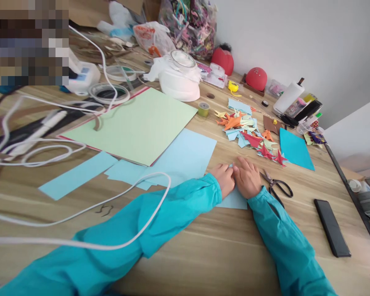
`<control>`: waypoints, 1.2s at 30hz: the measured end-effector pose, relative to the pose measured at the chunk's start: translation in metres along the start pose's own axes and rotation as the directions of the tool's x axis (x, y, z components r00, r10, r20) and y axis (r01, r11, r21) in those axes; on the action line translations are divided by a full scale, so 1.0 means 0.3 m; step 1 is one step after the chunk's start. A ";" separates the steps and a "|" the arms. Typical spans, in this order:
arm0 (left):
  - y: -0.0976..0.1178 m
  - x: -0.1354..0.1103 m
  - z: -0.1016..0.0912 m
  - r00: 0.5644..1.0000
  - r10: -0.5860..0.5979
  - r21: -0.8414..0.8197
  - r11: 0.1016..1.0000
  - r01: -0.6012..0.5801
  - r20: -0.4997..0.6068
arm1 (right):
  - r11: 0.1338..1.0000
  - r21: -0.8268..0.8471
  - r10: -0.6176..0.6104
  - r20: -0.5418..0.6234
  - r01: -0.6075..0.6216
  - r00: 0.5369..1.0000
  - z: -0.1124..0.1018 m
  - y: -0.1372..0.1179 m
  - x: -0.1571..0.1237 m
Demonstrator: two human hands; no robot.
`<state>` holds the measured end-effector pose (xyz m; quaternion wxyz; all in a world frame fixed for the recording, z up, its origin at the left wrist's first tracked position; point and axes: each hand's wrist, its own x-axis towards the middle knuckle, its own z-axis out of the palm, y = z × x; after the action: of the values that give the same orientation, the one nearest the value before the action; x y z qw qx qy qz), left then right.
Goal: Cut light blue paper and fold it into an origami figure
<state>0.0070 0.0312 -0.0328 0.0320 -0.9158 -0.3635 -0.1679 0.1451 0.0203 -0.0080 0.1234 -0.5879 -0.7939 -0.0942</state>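
Note:
My left hand (224, 180) and my right hand (248, 177) meet over a small light blue sheet of paper (236, 200) on the table. Both have curled fingers, with the thumbs close together at the paper's upper edge. A sliver of blue shows between them; the rest of that edge is hidden under the hands. Black-handled scissors (277, 186) lie just right of my right hand. Beyond the hands is a pile of folded paper cranes (246, 129) in orange, red, blue and pale yellow. Larger light blue paper (188, 154) lies left of my left hand.
A pale green sheet stack (135, 127) and a blue strip (78, 174) lie left. A white cable (117, 247) loops across over my left sleeve. A black phone (332, 228), a teal sheet (296, 148) and a thread spool (204, 109) are also on the wooden table.

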 end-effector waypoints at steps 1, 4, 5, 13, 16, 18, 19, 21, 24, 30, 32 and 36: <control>0.000 0.000 0.001 1.000 0.006 0.008 1.000 -0.006 -0.006 | 1.000 0.003 0.003 -0.005 -0.003 1.000 0.003 0.000 0.006; 0.002 -0.001 0.001 1.000 0.013 0.022 1.000 -0.013 -0.008 | 0.999 0.031 0.009 -0.024 -0.009 1.000 0.011 0.000 0.008; 0.003 -0.002 0.000 1.000 0.012 0.026 1.000 -0.012 -0.006 | 0.999 0.042 0.009 -0.032 -0.007 0.999 0.012 -0.001 0.002; -0.008 0.002 -0.005 0.999 0.026 0.019 1.000 -0.025 -0.044 | 0.999 0.035 0.013 -0.057 -0.011 0.998 0.003 -0.005 -0.076; -0.037 0.019 0.000 0.997 0.045 -0.019 0.999 -0.047 -0.057 | 0.998 0.009 0.070 -0.055 -0.070 0.996 0.006 0.000 -0.072; -0.053 0.030 0.011 0.997 0.044 -0.033 0.998 -0.047 -0.070 | 0.995 0.001 0.096 -0.051 -0.096 0.994 0.009 0.002 -0.060; -0.058 0.035 0.019 0.996 0.046 -0.035 0.998 -0.048 -0.073 | 0.995 -0.004 0.102 -0.048 -0.103 0.994 0.009 0.002 -0.055; -0.061 0.042 0.038 0.996 0.055 -0.033 0.998 -0.057 -0.064 | 0.994 -0.019 0.105 -0.036 -0.106 0.994 0.006 -0.001 -0.045; -0.054 0.046 0.067 0.998 0.044 -0.024 0.999 -0.046 -0.051 | 0.993 -0.033 0.111 -0.018 -0.112 0.994 -0.001 -0.007 -0.034; -0.043 0.045 0.085 0.997 0.046 -0.017 0.999 -0.047 -0.058 | 0.993 -0.021 0.113 -0.010 -0.113 0.994 0.008 0.000 0.010; -0.043 0.044 0.081 0.997 0.049 -0.016 0.999 -0.050 -0.058 | 0.993 -0.008 0.114 -0.023 -0.115 0.993 0.017 0.004 0.024; -0.041 0.040 0.071 0.997 0.032 -0.006 0.999 -0.032 -0.070 | 0.995 0.012 0.101 -0.047 -0.101 0.994 0.032 0.008 0.022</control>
<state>0.0130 0.0519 -0.0496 0.0444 -0.9151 -0.3470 -0.2007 0.1448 0.0298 -0.0153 0.1499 -0.6242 -0.7605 -0.0981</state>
